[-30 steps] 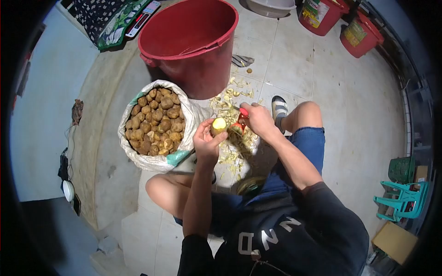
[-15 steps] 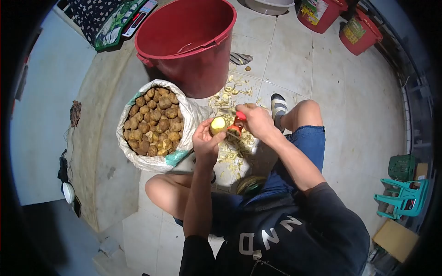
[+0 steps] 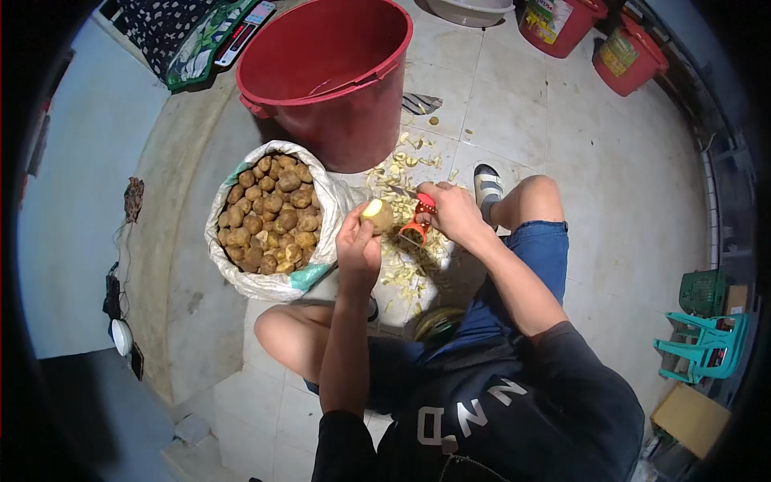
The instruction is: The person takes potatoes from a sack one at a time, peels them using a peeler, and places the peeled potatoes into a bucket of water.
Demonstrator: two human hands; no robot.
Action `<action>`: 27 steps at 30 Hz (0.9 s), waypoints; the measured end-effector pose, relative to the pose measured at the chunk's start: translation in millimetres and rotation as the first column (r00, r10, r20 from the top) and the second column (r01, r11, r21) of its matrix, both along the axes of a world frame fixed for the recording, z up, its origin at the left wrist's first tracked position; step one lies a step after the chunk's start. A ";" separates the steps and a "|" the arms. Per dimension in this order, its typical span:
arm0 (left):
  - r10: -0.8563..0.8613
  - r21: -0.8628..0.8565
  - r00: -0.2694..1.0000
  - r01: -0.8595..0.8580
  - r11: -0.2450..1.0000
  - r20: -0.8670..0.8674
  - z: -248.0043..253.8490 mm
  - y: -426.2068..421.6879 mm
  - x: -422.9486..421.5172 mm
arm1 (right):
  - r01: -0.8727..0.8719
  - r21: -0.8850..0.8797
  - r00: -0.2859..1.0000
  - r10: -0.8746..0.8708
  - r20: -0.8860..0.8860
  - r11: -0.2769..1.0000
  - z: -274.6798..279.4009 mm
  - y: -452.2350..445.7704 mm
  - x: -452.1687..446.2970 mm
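Peeling seems mid-step beside the rim of the sack [image 3: 309, 277]: left hand [image 3: 359, 249] grips a part-bared potato [image 3: 382, 218], right hand [image 3: 451, 212] clasps a peeler [image 3: 413, 231] (apparently a knife [image 3: 404, 192] too); further strokes call for steady rotation.

Single head-worn view, looking forward and steeply down.

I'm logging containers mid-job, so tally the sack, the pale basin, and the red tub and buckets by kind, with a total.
White woven sack of unpeeled potatoes: 1
Large round red plastic tub: 1
Smaller red plastic buckets with printed labels: 2
Pale round basin: 1
Total: 5
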State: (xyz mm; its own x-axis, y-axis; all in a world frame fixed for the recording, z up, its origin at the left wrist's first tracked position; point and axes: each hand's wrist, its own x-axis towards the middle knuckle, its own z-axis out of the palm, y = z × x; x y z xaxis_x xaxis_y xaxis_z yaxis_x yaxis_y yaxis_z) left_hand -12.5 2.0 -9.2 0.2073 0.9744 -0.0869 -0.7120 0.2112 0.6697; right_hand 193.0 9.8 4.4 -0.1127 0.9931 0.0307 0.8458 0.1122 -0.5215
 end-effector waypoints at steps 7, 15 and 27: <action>0.021 -0.029 0.998 -0.023 0.999 -0.062 6.3 -1.9 -7.1 | 0.055 -0.060 0.978 -0.065 -0.199 0.997 4.6 4.3 12.2; -0.114 -0.005 0.993 0.114 0.993 -0.042 -3.3 -2.4 -10.2 | -0.040 -0.166 0.467 -0.129 -0.875 0.985 -9.3 17.3 21.2; -0.258 0.053 0.958 0.266 0.963 -0.128 2.7 -8.6 -7.7 | -0.153 -0.131 0.595 -0.015 -0.804 0.980 17.4 17.9 10.2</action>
